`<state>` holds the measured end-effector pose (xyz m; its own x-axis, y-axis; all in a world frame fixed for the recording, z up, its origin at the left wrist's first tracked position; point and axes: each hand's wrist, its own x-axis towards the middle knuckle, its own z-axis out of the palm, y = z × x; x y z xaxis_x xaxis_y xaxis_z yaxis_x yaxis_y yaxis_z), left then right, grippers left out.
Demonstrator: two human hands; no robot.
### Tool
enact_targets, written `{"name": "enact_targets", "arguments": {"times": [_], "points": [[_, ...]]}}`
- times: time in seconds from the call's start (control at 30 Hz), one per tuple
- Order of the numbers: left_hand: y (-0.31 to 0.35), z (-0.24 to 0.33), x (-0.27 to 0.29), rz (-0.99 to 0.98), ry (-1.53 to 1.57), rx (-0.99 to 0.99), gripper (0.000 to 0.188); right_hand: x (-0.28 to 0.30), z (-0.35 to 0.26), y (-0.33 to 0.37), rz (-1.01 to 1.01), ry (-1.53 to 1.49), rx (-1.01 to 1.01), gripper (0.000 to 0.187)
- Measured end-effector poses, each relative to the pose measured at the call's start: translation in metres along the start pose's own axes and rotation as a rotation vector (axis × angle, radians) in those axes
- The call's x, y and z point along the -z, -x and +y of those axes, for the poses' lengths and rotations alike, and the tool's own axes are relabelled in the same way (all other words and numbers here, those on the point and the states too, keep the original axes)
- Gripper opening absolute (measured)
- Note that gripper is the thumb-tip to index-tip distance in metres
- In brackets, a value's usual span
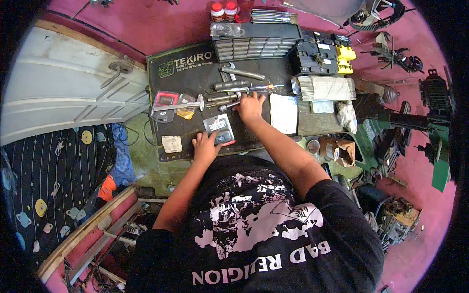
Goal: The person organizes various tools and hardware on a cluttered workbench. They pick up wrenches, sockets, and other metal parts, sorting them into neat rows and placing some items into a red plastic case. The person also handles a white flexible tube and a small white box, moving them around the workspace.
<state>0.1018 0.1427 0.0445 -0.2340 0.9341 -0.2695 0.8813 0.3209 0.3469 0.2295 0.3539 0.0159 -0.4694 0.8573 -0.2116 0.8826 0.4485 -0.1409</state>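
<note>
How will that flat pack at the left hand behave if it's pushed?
The flat pack looks broad and lies low, so it will probably slide rather than roll. It seems fairly stiff, showing no obvious sag. The dark item at its near end, by the left hand, may weight that side.

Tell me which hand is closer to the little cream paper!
Left. The left hand is just right of the paper; the right hand is farther off, by metal tools.
</note>
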Motion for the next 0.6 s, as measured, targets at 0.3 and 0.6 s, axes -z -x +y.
{"name": "enact_targets", "arguments": {"times": [0.3,0.6], "points": [[-0.021,0.041,-0.014,0.046,0.02,-0.163,0.055,0.01,0.046,0.037,-0.109,-0.412,-0.035,0.081],[-0.048,0.091,-0.036,0.067,0.011,-0.243,0.055,0.017,0.089,0.141,-0.022,-0.174,0.216,0.064]]}}
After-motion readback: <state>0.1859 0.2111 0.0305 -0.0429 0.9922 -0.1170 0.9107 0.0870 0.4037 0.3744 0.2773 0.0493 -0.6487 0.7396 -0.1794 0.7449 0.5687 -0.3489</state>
